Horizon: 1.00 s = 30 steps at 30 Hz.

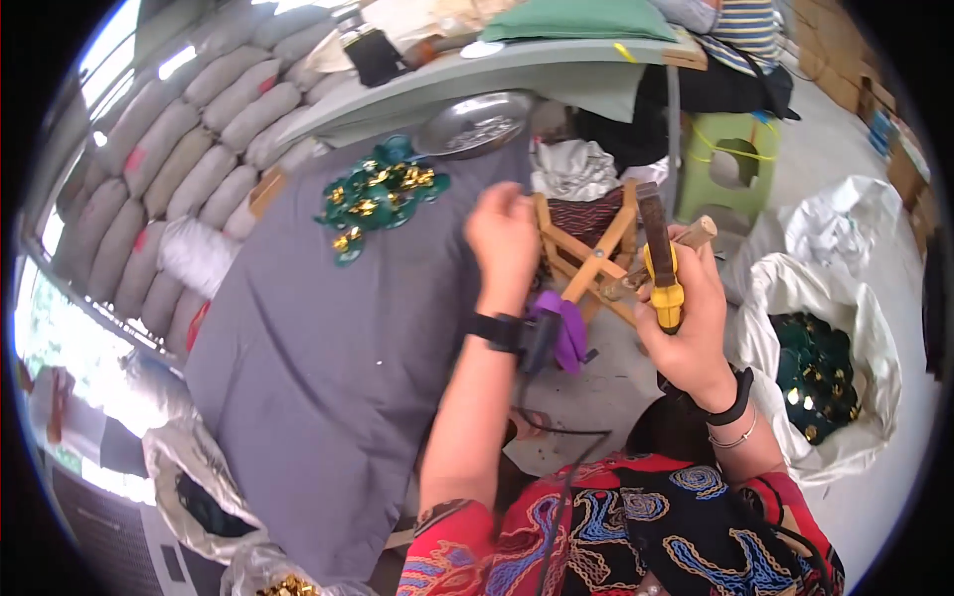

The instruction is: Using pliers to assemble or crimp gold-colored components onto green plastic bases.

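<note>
My right hand point(691, 323) is closed around a tool point(658, 253) with a dark flat bar and a yellow grip. A round wooden stick point(700, 233) juts out beside it in the same hand. My left hand point(500, 238) is raised over the right edge of the grey cloth point(328, 328), its fingers curled together; whatever they hold, if anything, cannot be made out. At the far side of the cloth lies a heap of green discs with gold-coloured pieces point(383, 194). Behind it stands a round metal bowl point(472, 124) with small silvery pieces inside.
Between my hands is a wooden folding stool point(596, 260), with a purple thing point(568, 338) near it. A white sack point(874, 368) of green and gold pieces stands at right; another open sack point(174, 457) is at lower left. Behind are a green plastic stool point(730, 189) and stacked grey sacks point(159, 159).
</note>
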Available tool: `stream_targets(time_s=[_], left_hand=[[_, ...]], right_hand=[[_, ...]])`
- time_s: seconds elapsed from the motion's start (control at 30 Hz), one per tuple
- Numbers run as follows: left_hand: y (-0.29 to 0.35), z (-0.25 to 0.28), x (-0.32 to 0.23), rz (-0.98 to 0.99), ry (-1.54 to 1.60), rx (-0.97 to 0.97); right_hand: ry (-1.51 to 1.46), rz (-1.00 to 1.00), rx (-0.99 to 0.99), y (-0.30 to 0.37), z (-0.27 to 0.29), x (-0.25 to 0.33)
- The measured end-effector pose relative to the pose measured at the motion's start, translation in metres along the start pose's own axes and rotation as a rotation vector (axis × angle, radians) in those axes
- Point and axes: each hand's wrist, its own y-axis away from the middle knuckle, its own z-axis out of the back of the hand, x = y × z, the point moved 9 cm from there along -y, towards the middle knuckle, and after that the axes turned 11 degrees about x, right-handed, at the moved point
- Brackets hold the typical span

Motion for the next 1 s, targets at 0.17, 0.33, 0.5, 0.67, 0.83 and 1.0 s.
stream_targets(time_s=[0.17, 0.33, 0.5, 0.67, 0.83, 1.0], left_hand=[[-0.039, 0.216, 0.016, 0.295, -0.766, -0.373], [-0.049, 0.296, 0.089, 0.652, -0.999, -0.308], [-0.041, 0.285, 0.131, 0.770, -1.125, -0.172], [-0.034, 0.282, 0.119, 0.738, -1.075, -0.235], [-0.027, 0.290, 0.091, 0.715, -1.474, -0.267], [-0.016, 0.270, -0.012, 0.266, -1.086, -0.455]], right_hand=[[-0.087, -0.004, 0.096, -0.010, -0.052, -0.006], [0.016, 0.004, 0.077, 0.005, -0.058, -0.030], [-0.275, -0.155, 0.099, 0.017, -0.066, -0.076], [-0.231, -0.171, 0.071, 0.018, -0.065, -0.078], [0.056, 0.041, 0.093, 0.002, -0.065, -0.043], [-0.083, -0.086, 0.151, -0.022, -0.072, -0.038]])
